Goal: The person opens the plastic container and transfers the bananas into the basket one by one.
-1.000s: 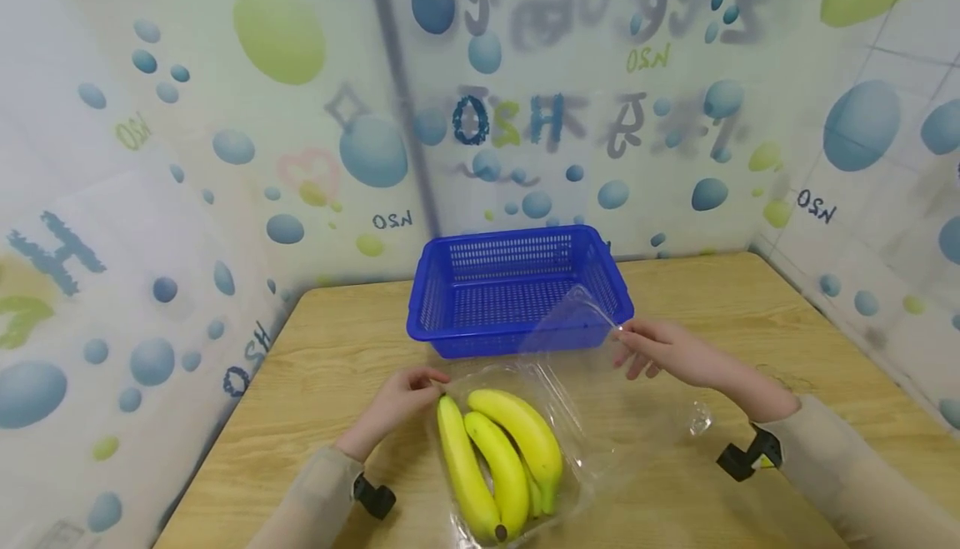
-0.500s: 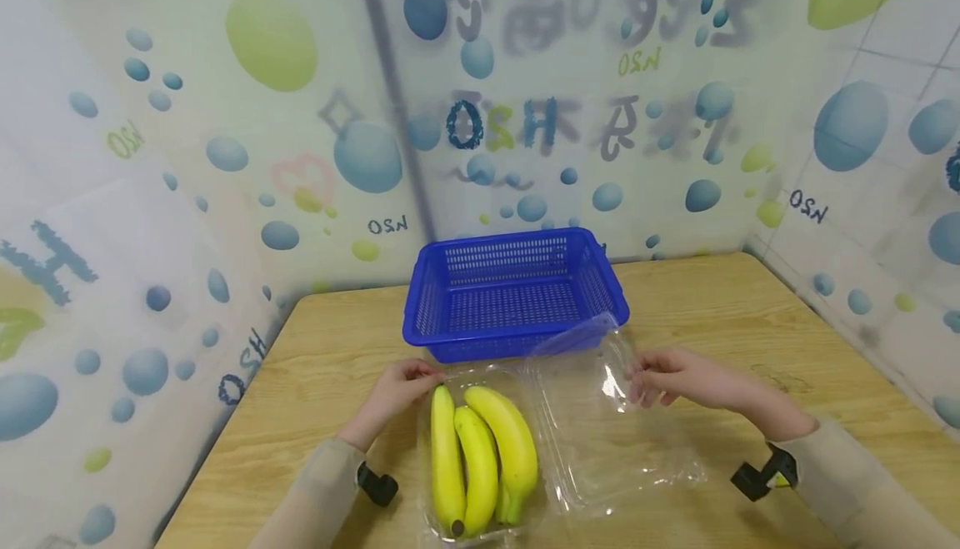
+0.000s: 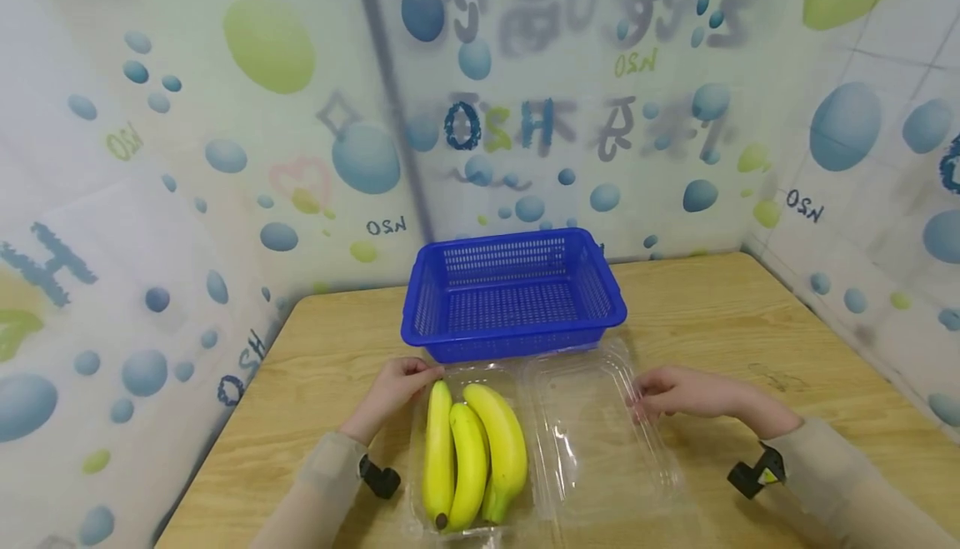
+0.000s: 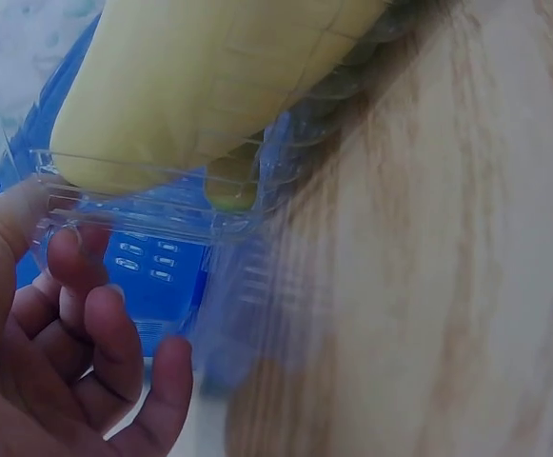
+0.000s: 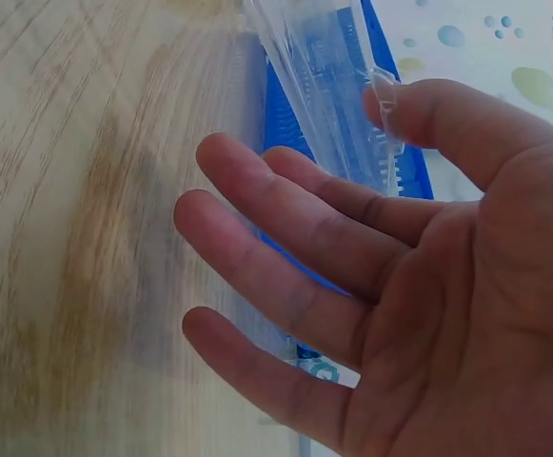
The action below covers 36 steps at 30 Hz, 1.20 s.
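Several yellow bananas (image 3: 470, 461) lie in the base of a clear plastic clamshell container (image 3: 528, 495) on the table. The left hand (image 3: 393, 395) pinches the base's far left corner between thumb and forefinger; its other fingers curl loosely below, as the left wrist view shows. Folded out to the right is the container's clear lid (image 3: 592, 441). At the lid's right edge is the right hand (image 3: 686, 391). In the right wrist view its thumb touches the lid's rim (image 5: 383, 100), while the other fingers are spread and fairly straight beneath.
A blue plastic basket (image 3: 513, 295) stands just behind the container, with nothing seen inside it. The wooden table (image 3: 330, 332) meets patterned curtains (image 3: 300, 132) at the back and sides. Each wrist wears a small black camera (image 3: 378, 478).
The right hand has swung the lid down and to the right, from raised in front of the basket to nearly flat. The left hand keeps its hold on the corner.
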Each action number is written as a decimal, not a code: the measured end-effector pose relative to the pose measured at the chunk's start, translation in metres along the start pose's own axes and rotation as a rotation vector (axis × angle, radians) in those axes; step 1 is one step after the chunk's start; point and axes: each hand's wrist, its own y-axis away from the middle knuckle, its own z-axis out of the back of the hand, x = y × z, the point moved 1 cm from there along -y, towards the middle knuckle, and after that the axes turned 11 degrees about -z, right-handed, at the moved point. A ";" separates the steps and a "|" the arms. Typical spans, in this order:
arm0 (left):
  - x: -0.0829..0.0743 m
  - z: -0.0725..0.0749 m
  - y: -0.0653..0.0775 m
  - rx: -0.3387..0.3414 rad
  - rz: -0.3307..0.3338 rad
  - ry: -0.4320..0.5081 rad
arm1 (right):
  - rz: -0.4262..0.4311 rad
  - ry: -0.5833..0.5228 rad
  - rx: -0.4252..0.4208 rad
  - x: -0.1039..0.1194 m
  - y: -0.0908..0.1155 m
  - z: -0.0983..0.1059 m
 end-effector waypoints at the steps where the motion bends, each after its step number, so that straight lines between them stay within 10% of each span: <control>1: 0.000 0.000 -0.001 -0.001 0.001 -0.002 | 0.003 0.005 0.001 -0.002 -0.001 0.000; 36: 0.007 0.003 -0.019 -0.034 0.033 0.030 | -0.191 0.149 -0.134 -0.028 -0.039 0.001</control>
